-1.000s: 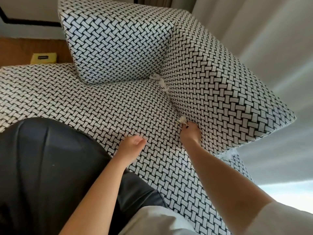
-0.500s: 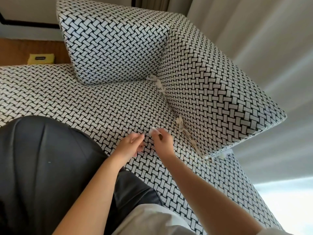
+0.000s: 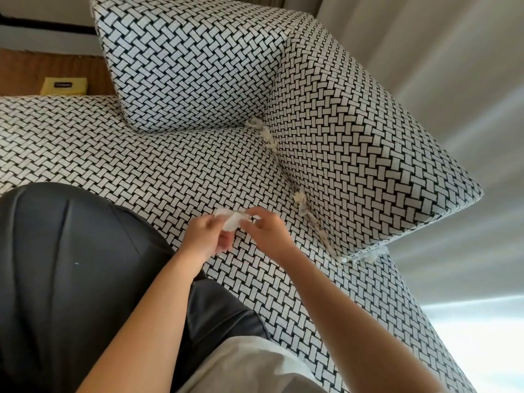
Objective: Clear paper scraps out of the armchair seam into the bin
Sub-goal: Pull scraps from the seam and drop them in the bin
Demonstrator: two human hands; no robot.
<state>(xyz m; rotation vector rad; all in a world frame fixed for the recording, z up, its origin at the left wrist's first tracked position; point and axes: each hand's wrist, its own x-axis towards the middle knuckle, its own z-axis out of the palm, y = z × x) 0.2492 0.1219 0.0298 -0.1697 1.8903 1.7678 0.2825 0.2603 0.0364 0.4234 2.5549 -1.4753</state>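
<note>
A white paper scrap (image 3: 230,222) is held above the armchair seat (image 3: 136,168), between my two hands. My left hand (image 3: 205,236) grips its lower side and my right hand (image 3: 268,232) pinches its right end. More scraps are wedged in the seam between seat and armrest cushion (image 3: 354,154): a cluster near the back corner (image 3: 265,134), one at mid-seam (image 3: 300,198), and shreds at the cushion's front corner (image 3: 365,255). No bin is in view.
My dark-clad leg (image 3: 71,265) lies on the seat at the left. The back cushion (image 3: 184,61) stands behind. A yellow box (image 3: 63,85) sits on the wooden floor at far left. Light curtains (image 3: 439,66) hang to the right.
My right hand pulled a scrap out of the seam and brought it left to my left hand, which has risen and taken hold of it.
</note>
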